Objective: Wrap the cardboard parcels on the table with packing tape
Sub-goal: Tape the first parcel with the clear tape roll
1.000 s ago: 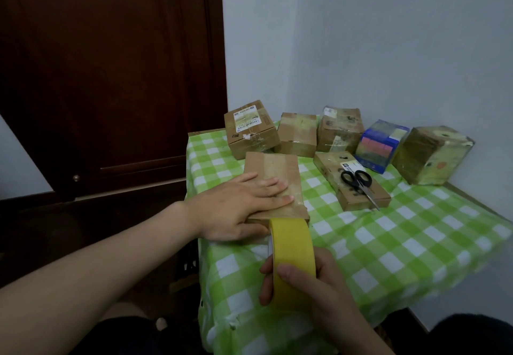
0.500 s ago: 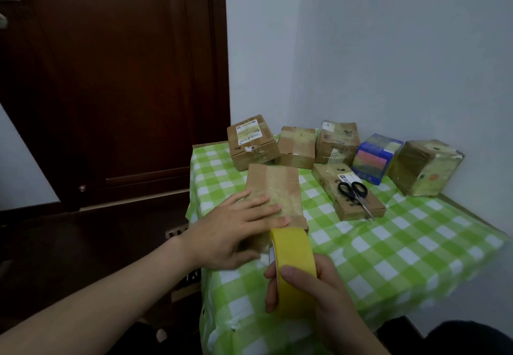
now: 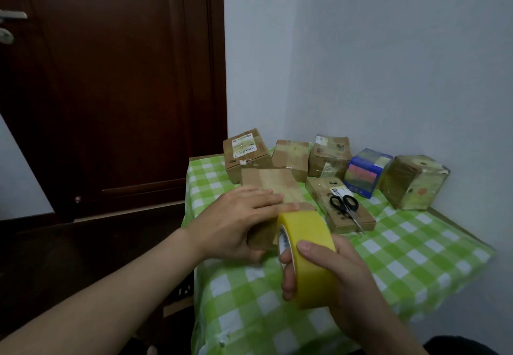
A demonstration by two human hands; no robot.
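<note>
A flat cardboard parcel (image 3: pixel 273 185) lies on the table with the green checked cloth (image 3: pixel 388 252). My left hand (image 3: pixel 238 224) presses on the parcel's near end, fingers across the top and thumb against its near side. My right hand (image 3: pixel 333 274) grips a yellow roll of packing tape (image 3: pixel 308 246), held upright against the parcel's near right corner. A taped strip runs along the parcel's top.
Several parcels stand at the back: a labelled box (image 3: pixel 245 154), two brown boxes (image 3: pixel 291 157) (image 3: pixel 329 156), a blue box (image 3: pixel 366 171) and a large taped box (image 3: pixel 413 181). Black scissors (image 3: pixel 345 206) lie on a long parcel (image 3: pixel 338 207). A dark wooden door (image 3: pixel 111 85) stands to the left.
The view has tilted up, so everything sits lower in the frame. My left hand has slid toward the parcel's near end, and the roll stays against it.
</note>
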